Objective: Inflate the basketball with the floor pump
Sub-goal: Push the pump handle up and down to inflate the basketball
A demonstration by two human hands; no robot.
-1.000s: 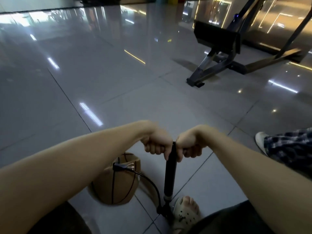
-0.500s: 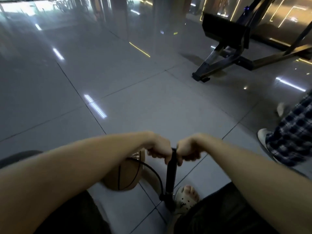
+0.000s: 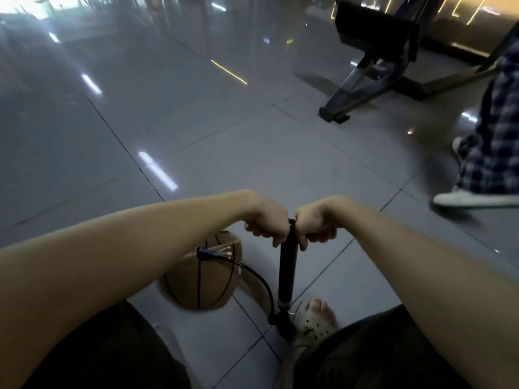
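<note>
Black tubular pump [image 3: 288,270], long axis upright, base on the glossy grey tiled floor [image 3: 252,153] beside my perforated sandal [image 3: 314,321]. My left hand [image 3: 268,221] and right hand [image 3: 316,223] are each fisted round its top handle, knuckles nearly touching. A curved black hose [image 3: 252,272] runs from the base to the tan, black-seamed ball [image 3: 202,279] lying just left of the pump; the pale marks by the hose end are unreadable.

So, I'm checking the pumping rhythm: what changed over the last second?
The bystander in checked trousers stepped away towards the gym machine. The left hand and right hand kept gripping the handle of the pump; the hose stayed plugged into the basketball.
</note>
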